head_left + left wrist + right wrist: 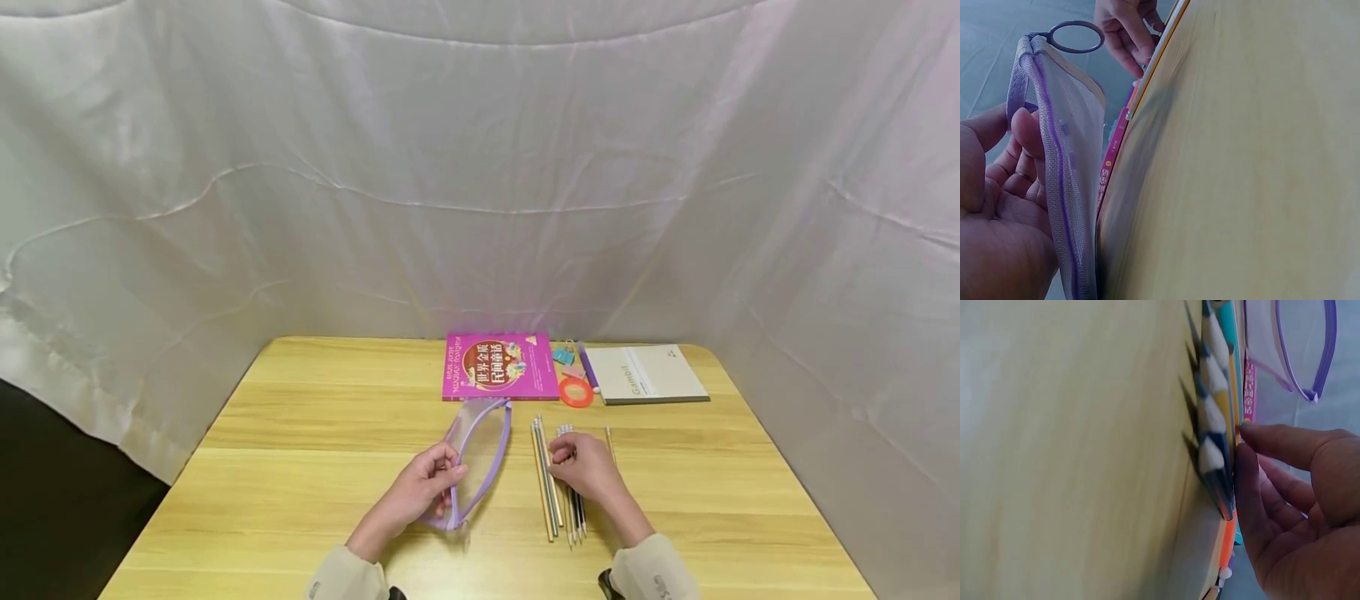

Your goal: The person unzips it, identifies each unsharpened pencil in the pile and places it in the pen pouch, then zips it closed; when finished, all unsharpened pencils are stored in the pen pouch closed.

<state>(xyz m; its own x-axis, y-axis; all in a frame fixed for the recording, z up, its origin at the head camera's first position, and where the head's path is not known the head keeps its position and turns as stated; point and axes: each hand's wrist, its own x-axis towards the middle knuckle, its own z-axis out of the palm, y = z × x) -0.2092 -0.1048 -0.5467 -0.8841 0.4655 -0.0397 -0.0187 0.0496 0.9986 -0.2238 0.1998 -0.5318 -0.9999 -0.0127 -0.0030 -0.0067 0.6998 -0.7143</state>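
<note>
My left hand grips a see-through mesh zip pouch with purple trim along its edge. In the head view the purple zip edges bow apart. Over the pencils to the right is my right hand, fingers bent, thumb and index tips close together at the pencils. Whether they pinch one is hidden. Dark sharpened pencils lie side by side under that hand, points toward me. Just left of them lies a small group of gold and dark pencils. A lone pencil shows beyond the right hand.
At the table's back lie a pink book, a red-orange ring, a purple pen, small blue and pink items, and a pale notebook. Grey curtain surrounds the wooden table.
</note>
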